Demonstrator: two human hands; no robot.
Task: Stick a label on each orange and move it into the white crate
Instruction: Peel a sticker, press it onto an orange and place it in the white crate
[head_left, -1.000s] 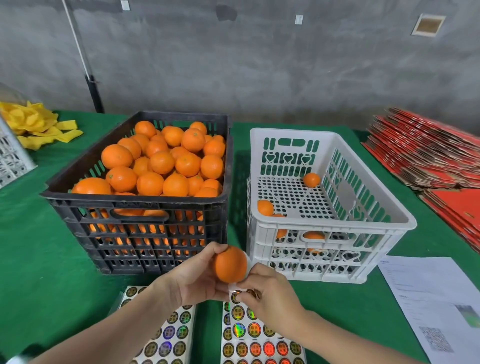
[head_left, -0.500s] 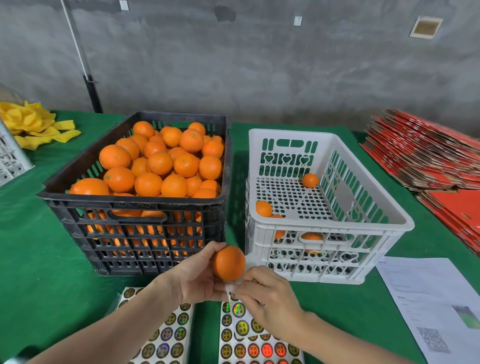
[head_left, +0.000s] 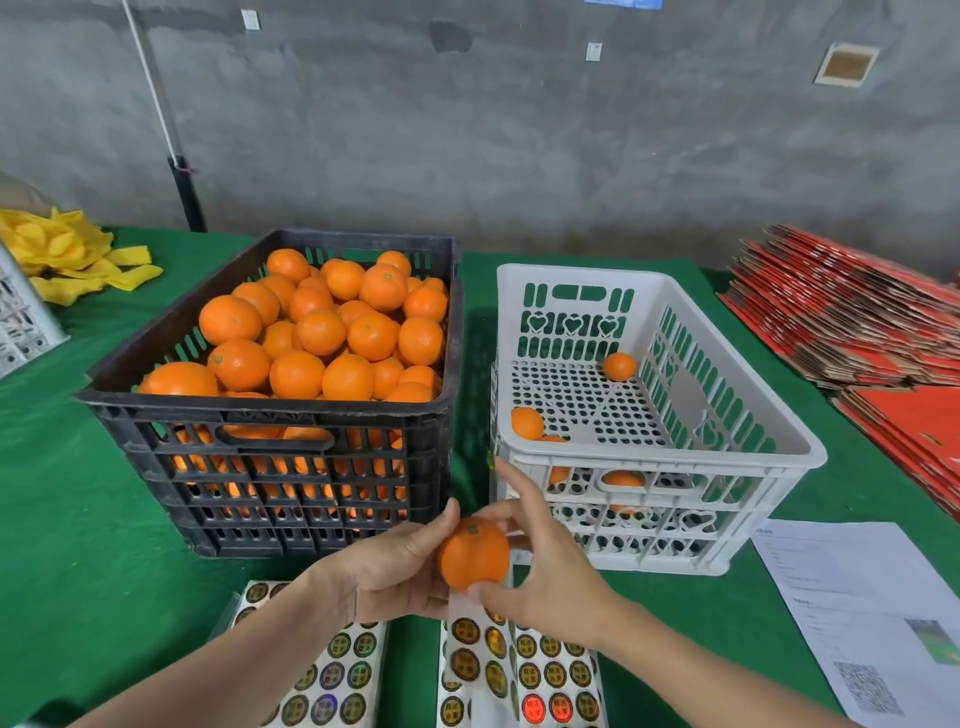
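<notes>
The step in hand is, I judge, the sticking of the label. The orange (head_left: 474, 556) is held in the air above the label sheets (head_left: 545, 675), just in front of the two crates and touching neither of them. The grip of the left hand (head_left: 387, 574) is clamped on it from the left side, with the thumb up near the stem. The right hand (head_left: 550, 582) meets it from the other side. Its thumb (head_left: 475, 591) presses on the lower edge of the fruit and its fingers curl around the far side, with the forefinger lifted free. So both grips are closed on the same orange. The label itself I cannot see; it may be under a finger or on the hidden side.

The white crate (head_left: 727, 457) has only a few oranges on its floor, and the black crate (head_left: 260, 408) is heaped full, so most of the work remains.

The next move calls for a firm rub, so that the label lies flat on the curved skin. Then one hand should let go, and the other should carry the orange over the near rim and lay it down gently.
</notes>
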